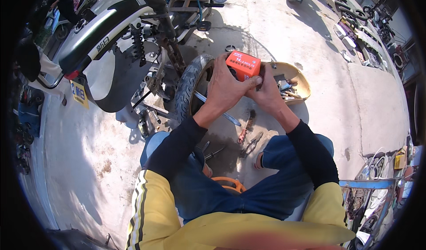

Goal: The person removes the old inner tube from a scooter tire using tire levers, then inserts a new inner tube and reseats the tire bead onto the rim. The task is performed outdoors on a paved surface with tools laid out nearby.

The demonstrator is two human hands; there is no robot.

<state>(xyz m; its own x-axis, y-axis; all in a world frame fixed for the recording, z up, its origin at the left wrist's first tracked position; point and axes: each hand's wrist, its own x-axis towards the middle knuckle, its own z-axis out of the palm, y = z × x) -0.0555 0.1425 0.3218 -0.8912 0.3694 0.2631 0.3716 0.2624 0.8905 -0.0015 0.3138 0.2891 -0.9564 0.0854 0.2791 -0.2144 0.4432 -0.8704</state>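
Observation:
Both of my hands grip a small orange cardboard box [242, 63] in front of me. My left hand [224, 87] wraps its left side, with the thumb across the lower front, and my right hand [266, 90] holds the right side from below. Just left of them a black tire [186, 88] on a wheel stands by the scooter, with a long silver metal bar [230, 118] slanting from it. Below lie a red-handled screwdriver [242, 134] and pliers [252, 144] on the concrete. A cream tray [301, 85] of tools sits behind my right hand.
A black-and-white electric scooter [102, 37] fills the upper left, a second vehicle [186, 8] behind it. An orange stool [238, 186] is beneath me. A blue metal frame [367, 183] with clutter is at the lower right. Parts and tires [359, 14] line the right side.

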